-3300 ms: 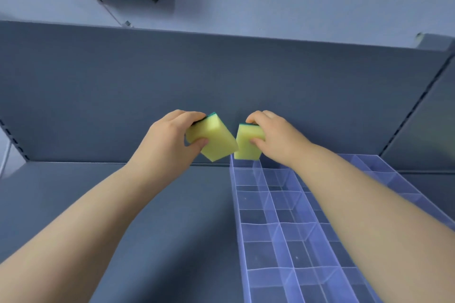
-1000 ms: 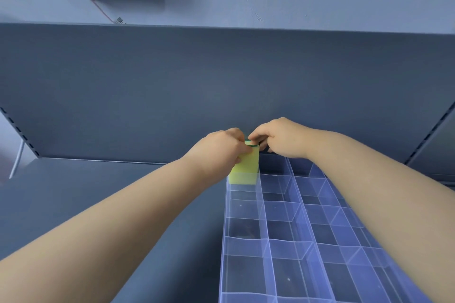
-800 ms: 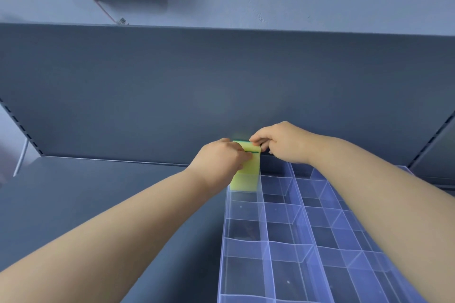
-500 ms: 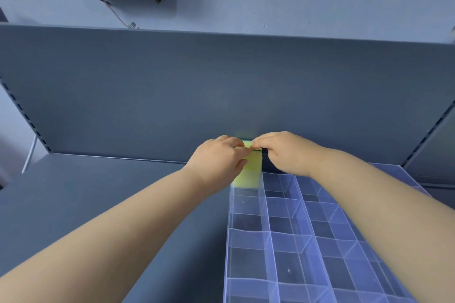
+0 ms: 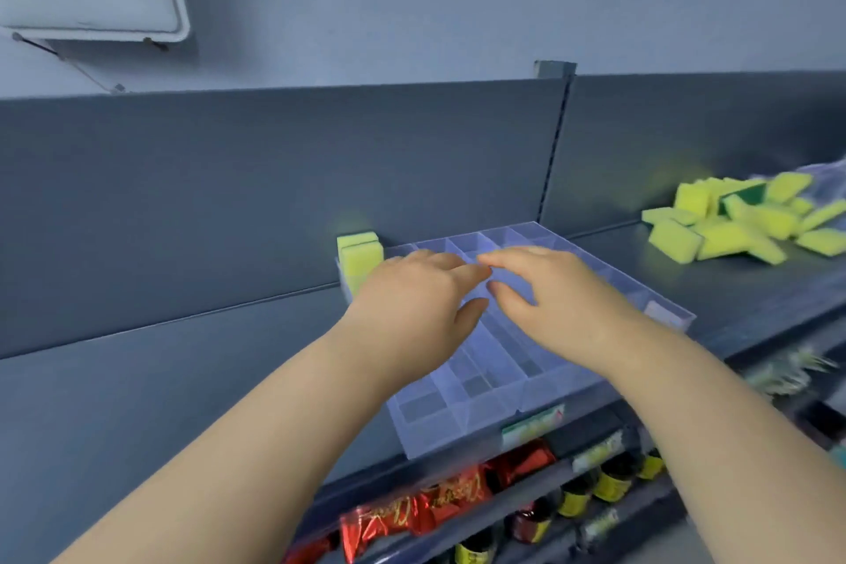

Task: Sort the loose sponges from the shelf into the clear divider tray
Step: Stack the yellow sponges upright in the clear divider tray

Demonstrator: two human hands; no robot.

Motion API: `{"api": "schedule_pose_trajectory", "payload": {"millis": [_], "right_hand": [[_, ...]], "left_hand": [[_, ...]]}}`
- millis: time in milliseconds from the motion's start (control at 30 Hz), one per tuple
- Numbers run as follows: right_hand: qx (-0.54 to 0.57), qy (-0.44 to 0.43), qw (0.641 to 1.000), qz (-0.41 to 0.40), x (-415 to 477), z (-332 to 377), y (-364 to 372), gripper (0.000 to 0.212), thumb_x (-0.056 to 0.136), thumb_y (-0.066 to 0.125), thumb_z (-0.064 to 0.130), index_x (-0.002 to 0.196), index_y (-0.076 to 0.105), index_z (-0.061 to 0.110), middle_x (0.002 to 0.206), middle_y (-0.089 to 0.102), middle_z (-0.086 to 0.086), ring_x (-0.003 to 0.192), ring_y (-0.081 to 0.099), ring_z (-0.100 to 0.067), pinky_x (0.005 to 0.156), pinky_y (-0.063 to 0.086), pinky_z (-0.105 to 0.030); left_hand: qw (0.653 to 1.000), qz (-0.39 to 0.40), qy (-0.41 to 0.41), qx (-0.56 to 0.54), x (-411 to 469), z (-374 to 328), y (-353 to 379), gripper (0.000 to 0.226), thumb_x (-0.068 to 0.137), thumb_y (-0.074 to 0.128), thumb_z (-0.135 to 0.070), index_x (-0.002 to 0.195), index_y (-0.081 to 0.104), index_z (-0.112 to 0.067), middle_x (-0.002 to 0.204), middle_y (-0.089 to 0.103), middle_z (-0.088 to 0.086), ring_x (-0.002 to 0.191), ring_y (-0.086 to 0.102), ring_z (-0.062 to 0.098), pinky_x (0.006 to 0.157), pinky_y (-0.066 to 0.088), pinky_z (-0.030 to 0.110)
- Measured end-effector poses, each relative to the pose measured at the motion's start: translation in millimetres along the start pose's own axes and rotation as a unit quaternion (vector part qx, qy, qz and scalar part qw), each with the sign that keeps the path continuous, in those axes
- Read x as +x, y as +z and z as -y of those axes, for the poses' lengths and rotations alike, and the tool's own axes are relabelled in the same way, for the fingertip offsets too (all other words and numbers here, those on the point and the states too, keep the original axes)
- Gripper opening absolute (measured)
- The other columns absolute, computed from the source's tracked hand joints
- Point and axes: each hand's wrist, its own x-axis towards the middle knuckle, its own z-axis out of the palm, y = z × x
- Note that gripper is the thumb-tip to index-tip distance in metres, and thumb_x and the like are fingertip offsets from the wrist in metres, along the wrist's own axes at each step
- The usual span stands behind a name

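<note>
our left hand (image 5: pixel 412 302) and right hand (image 5: pixel 554 293) hover over the divider tray (image 5: pixel 439 435), fingers relaxed, holding nothing; two sponges (image 5: pixel 359 259) stand at its far-left corner (loose pile (image 5: pixel 741 227) well apart).

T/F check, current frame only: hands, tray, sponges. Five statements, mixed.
1. The left hand and right hand hold nothing. True.
2. The placed sponges sit in the near right corner of the divider tray. False: they stand on edge in its far left corner compartment.
3. A pile of loose sponges lies on the shelf right of the tray. True.
4. Every tray compartment holds a sponge. False: only the far left corner one visibly does.
5. Red packets sit on the level below. True.
</note>
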Motion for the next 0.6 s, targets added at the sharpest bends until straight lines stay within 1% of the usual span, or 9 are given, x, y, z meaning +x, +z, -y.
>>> {"api": "schedule_pose_trajectory", "payload": {"millis": [33, 100, 167, 300, 400, 433, 500, 533, 600], "right_hand": [[-0.003, 0.024, 1.000, -0.014, -24, -6, -5, 0.038, 0.093, 0.045, 0.035, 0.131, 0.046, 0.035, 0.137, 0.046, 0.015, 0.126, 0.043, -0.008, 0.100, 0.040, -0.031], [0.003, 0.078, 0.996, -0.039, -70, -18, -14, 0.042, 0.093, 0.045, 0.038, 0.134, 0.042, 0.035, 0.139, 0.044, 0.016, 0.126, 0.041, -0.006, 0.100, 0.038, -0.027], [0.003, 0.126, 0.990, -0.062, -112, -38, -17, 0.044, 0.092, 0.045, 0.041, 0.135, 0.041, 0.034, 0.138, 0.044, 0.016, 0.122, 0.044, -0.006, 0.097, 0.040, -0.027], [0.024, 0.223, 0.970, -0.093, -186, -92, -11, 0.044, 0.091, 0.047, 0.043, 0.134, 0.044, 0.032, 0.135, 0.048, 0.012, 0.121, 0.045, -0.005, 0.100, 0.037, -0.023], [0.037, 0.294, 0.950, -0.101, -229, -137, -9, 0.042, 0.091, 0.049, 0.041, 0.132, 0.048, 0.030, 0.132, 0.051, 0.009, 0.101, 0.052, -0.008, 0.092, 0.037, -0.019], [0.044, 0.312, 0.943, -0.104, -241, -155, -10, 0.041, 0.091, 0.050, 0.039, 0.131, 0.049, 0.028, 0.131, 0.052, 0.008, 0.103, 0.052, -0.009, 0.091, 0.036, -0.017], [0.052, 0.336, 0.934, -0.107, -261, -192, -15, 0.040, 0.092, 0.051, 0.035, 0.130, 0.050, 0.025, 0.131, 0.053, 0.006, 0.116, 0.049, -0.008, 0.090, 0.029, -0.009], [0.051, 0.345, 0.931, -0.107, -268, -211, -19, 0.039, 0.092, 0.051, 0.034, 0.129, 0.051, 0.023, 0.131, 0.053, 0.005, 0.119, 0.048, -0.008, 0.089, 0.027, -0.007], [0.048, 0.357, 0.927, -0.104, -279, -249, -32, 0.039, 0.092, 0.051, 0.034, 0.129, 0.051, 0.023, 0.130, 0.054, 0.004, 0.119, 0.048, -0.010, 0.091, 0.030, -0.011]], "left_hand": [[1.000, -0.008, 0.026, -0.015, -2, -16, 3, 0.040, 0.095, 0.039, -0.039, 0.133, 0.047, -0.030, 0.123, 0.058, -0.008, 0.113, 0.052, 0.017, 0.083, 0.041, 0.028], [0.997, -0.013, 0.071, -0.037, -5, -50, 14, 0.038, 0.090, 0.041, -0.039, 0.121, 0.059, -0.026, 0.108, 0.067, -0.006, 0.099, 0.061, 0.020, 0.075, 0.050, 0.033], [0.992, -0.011, 0.098, -0.079, -4, -82, 33, 0.039, 0.084, 0.041, -0.039, 0.111, 0.064, -0.025, 0.098, 0.069, -0.006, 0.090, 0.065, 0.020, 0.069, 0.054, 0.032], [0.981, 0.009, 0.143, -0.131, 4, -142, 79, 0.036, 0.083, 0.042, -0.035, 0.111, 0.062, -0.025, 0.099, 0.068, -0.006, 0.092, 0.064, 0.020, 0.073, 0.055, 0.031], [0.980, 0.018, 0.164, -0.115, 17, -184, 116, 0.041, 0.082, 0.040, -0.036, 0.111, 0.066, -0.023, 0.099, 0.068, -0.007, 0.089, 0.065, 0.016, 0.073, 0.053, 0.027], [0.979, 0.021, 0.167, -0.117, 23, -198, 128, 0.040, 0.081, 0.040, -0.036, 0.109, 0.067, -0.023, 0.098, 0.069, -0.007, 0.088, 0.066, 0.016, 0.072, 0.053, 0.026], [0.978, 0.026, 0.173, -0.116, 40, -226, 154, 0.040, 0.080, 0.040, -0.037, 0.106, 0.068, -0.024, 0.095, 0.069, -0.008, 0.085, 0.066, 0.015, 0.072, 0.053, 0.026], [0.978, 0.028, 0.174, -0.109, 50, -240, 167, 0.039, 0.080, 0.041, -0.036, 0.105, 0.069, -0.023, 0.094, 0.069, -0.008, 0.085, 0.066, 0.015, 0.072, 0.053, 0.026], [0.980, 0.036, 0.165, -0.102, 72, -266, 193, 0.032, 0.081, 0.051, -0.032, 0.105, 0.069, -0.021, 0.093, 0.069, -0.007, 0.085, 0.067, 0.016, 0.073, 0.054, 0.028]]}}
